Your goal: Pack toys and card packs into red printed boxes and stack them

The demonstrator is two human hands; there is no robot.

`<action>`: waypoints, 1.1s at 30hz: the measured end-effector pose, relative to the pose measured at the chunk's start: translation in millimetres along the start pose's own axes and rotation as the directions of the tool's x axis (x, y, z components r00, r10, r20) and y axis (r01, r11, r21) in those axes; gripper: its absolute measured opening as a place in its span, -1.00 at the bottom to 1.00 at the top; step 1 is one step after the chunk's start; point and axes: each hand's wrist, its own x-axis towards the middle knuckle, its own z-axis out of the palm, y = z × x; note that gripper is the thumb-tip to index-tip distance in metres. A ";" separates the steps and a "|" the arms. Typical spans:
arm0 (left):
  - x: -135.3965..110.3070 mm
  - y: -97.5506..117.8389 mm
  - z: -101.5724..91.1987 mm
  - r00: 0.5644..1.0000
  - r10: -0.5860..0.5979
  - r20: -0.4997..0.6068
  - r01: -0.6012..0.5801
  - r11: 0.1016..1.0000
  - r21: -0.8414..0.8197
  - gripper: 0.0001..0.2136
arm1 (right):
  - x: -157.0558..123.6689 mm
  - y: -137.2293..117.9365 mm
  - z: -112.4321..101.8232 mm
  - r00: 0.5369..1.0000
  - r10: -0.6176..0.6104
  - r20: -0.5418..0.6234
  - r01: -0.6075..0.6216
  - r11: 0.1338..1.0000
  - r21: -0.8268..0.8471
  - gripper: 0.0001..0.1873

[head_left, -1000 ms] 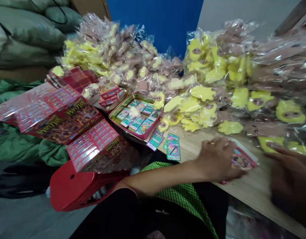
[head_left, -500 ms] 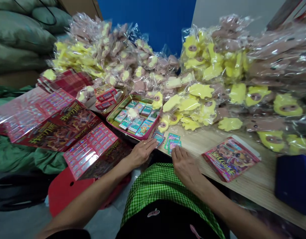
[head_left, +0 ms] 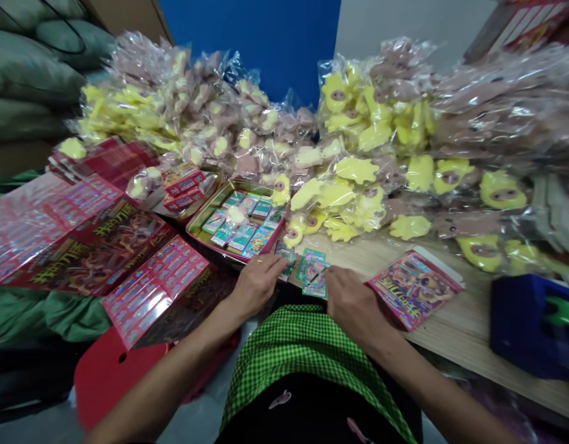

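Observation:
My left hand (head_left: 257, 282) is closed, its fingertips pressed together on a small pile of trading cards (head_left: 285, 260) at the table's front edge. Just right of it lie several green-bordered trading cards (head_left: 312, 262), overlapping. My right hand (head_left: 353, 305) pinches the right edge of the nearest trading card (head_left: 315, 285); its thumb is mostly hidden. Beyond my left hand stands an open tin (head_left: 192, 228) holding several stacks of cards and a small pale item. A flat red printed box (head_left: 414, 287) with an open white flap lies right of my right hand.
Bagged yellow and pinkish plush toys (head_left: 335, 191) are heaped along the back. Red display boxes (head_left: 155, 290) stand at the left above a red stool (head_left: 118, 376). A second tin with small red boxes (head_left: 185, 185) sits behind. A dark blue container (head_left: 529, 327) is at right.
The view has shifted slightly to the right. My right hand's fingers have moved to the side of the right-hand cards, so more of the nearest card shows. My left hand remains at its pile.

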 end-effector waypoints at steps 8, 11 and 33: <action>99.2 87.5 38.8 0.885 -0.445 0.136 0.341 0.422 -0.840 -0.77 | 10.5 52.0 -65.2 0.782 0.615 0.095 -0.451 0.455 0.768 -0.66; 130.0 126.2 72.3 0.907 -0.379 0.183 0.349 0.434 -0.831 -0.75 | -10.2 77.4 -90.8 0.684 0.729 -0.030 -0.518 0.514 0.684 -0.73; 124.3 162.7 111.7 0.948 -0.193 -0.254 0.006 0.807 -0.590 0.06 | -21.7 76.3 -144.5 0.952 0.096 -0.290 -0.171 0.954 -0.246 -0.68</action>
